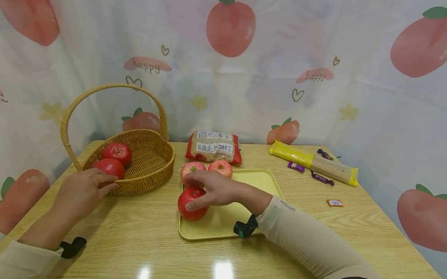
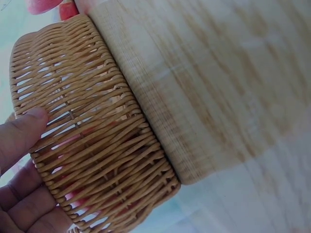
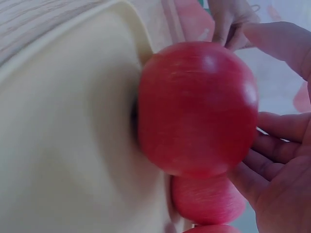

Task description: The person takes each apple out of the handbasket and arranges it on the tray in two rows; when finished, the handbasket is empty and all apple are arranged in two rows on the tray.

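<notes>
Right hand curls over the red apple, hiding its top. Left hand, fingers relaxed, touches the basket; the wrist view alone shows thumb contact

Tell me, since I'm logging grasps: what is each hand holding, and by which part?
The right hand grips the red apple from above, fingers round its sides. The left hand holds nothing, touching the basket wall.
</notes>
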A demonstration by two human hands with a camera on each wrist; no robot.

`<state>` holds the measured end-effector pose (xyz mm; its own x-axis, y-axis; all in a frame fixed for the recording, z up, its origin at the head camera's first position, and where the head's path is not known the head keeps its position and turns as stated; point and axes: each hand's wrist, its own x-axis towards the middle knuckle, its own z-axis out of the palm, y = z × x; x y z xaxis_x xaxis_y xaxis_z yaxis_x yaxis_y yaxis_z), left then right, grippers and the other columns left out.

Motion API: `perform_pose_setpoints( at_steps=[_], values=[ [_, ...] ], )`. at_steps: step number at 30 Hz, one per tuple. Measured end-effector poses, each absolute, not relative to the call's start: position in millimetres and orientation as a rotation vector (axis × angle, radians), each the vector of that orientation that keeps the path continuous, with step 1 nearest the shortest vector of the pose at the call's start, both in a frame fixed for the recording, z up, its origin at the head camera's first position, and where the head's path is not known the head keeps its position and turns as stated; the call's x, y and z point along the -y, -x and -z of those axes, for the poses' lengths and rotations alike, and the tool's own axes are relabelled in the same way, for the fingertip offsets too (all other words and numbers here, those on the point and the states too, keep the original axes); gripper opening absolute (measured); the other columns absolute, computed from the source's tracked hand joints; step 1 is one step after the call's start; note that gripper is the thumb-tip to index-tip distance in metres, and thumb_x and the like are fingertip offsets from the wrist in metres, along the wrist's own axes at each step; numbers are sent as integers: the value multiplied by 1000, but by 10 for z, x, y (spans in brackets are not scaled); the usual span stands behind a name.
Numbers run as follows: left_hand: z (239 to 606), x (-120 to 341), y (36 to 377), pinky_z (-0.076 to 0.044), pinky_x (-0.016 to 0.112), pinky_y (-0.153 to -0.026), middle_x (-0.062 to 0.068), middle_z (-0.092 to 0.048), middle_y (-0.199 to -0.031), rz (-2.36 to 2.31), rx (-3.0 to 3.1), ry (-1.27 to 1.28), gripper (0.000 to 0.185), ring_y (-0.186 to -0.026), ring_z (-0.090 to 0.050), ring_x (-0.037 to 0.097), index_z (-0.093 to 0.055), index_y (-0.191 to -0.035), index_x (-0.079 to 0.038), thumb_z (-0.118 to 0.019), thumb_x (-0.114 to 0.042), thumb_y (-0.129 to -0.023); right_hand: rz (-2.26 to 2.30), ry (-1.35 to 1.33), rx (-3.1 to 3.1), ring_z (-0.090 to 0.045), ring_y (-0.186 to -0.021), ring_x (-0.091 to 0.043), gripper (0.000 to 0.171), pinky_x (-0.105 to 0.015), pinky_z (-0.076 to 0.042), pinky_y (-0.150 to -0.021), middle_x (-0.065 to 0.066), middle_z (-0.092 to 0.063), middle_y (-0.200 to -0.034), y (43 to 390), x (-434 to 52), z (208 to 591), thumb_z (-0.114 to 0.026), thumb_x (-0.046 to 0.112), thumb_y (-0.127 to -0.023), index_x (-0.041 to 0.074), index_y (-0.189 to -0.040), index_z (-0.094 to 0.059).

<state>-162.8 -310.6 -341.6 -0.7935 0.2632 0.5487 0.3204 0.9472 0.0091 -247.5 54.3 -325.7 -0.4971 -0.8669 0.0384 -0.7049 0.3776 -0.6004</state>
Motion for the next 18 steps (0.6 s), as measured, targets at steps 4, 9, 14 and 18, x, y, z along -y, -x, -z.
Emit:
perform_pose_setpoints(
  at_steps=[4,9,14,18],
  values=[
    [3419,3105,1614,-55,56,-67,11,-76,-89,142,2536,410,23,-81,-71,37,-83,-98,-8,-88,-22,-80,868,1377,-2318,-58,-133,-22,69,-32,-44,-114,-12,-61,-142,2508,-505,3191,-80,33,-90,4,-146,-51],
    [3424,3112,1622,-55,56,-67,11,-76,-89,153,2522,418,22,-81,-71,36,-83,-97,-8,-88,-21,-80,866,1370,-2348,-55,-137,-18,77,-31,-46,-114,-5,-55,-151,2585,-425,3122,-78,39,-91,8,-154,-46],
    [3428,3120,1639,-55,54,-64,10,-76,-87,161,2503,430,23,-78,-70,35,-83,-96,-8,-89,-21,-79,917,1340,-2344,-56,-136,-16,77,-33,-48,-112,-3,-57,-150,2648,-326,3047,-77,43,-90,9,-153,-48],
    [3440,3125,1640,-55,53,-62,9,-75,-85,161,2482,449,23,-75,-70,33,-83,-95,-8,-90,-20,-77,951,1330,-2325,-56,-137,-16,76,-30,-46,-113,-8,-57,-151,2723,-225,3029,-78,40,-91,7,-153,-48]
  ],
)
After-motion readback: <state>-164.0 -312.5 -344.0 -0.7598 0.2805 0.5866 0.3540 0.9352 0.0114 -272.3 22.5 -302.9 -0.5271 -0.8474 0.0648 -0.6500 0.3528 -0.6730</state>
